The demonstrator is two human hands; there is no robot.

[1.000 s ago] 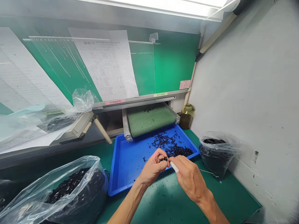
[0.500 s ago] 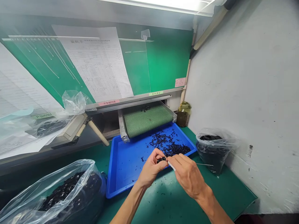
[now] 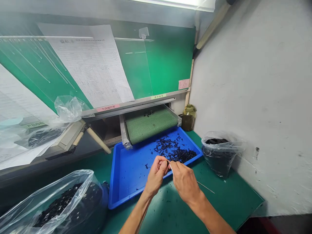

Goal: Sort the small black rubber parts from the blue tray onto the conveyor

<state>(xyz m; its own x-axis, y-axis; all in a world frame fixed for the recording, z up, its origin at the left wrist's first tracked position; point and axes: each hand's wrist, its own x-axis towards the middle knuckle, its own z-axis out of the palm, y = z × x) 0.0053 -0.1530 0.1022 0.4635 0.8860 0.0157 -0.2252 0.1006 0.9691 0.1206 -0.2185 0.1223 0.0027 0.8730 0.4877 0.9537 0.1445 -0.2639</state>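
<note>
My left hand (image 3: 155, 177) is closed in a pinch on a small black part (image 3: 168, 163), mostly hidden by the fingers. Against it, my right hand (image 3: 186, 182) grips a thin tool with a white section near its tip; its slender metal rod (image 3: 206, 187) sticks out behind the hand. Both hands meet over the front edge of a blue tray (image 3: 133, 169). Inside the tray, a heap of small black pieces (image 3: 184, 155) lies to the right, with more scattered around it.
A green conveyor belt (image 3: 151, 125) ends above the tray, carrying a few black pieces. Clear bags of black parts stand left (image 3: 65, 204) and right (image 3: 216, 156). A yellowish jar (image 3: 188, 117) is by the wall. Tiny black bits dot the green table (image 3: 168, 211).
The view has shifted slightly. My right hand has turned, so the tool's rod now slants down to the right instead of lying nearly level. The black part is more covered by my fingers.
</note>
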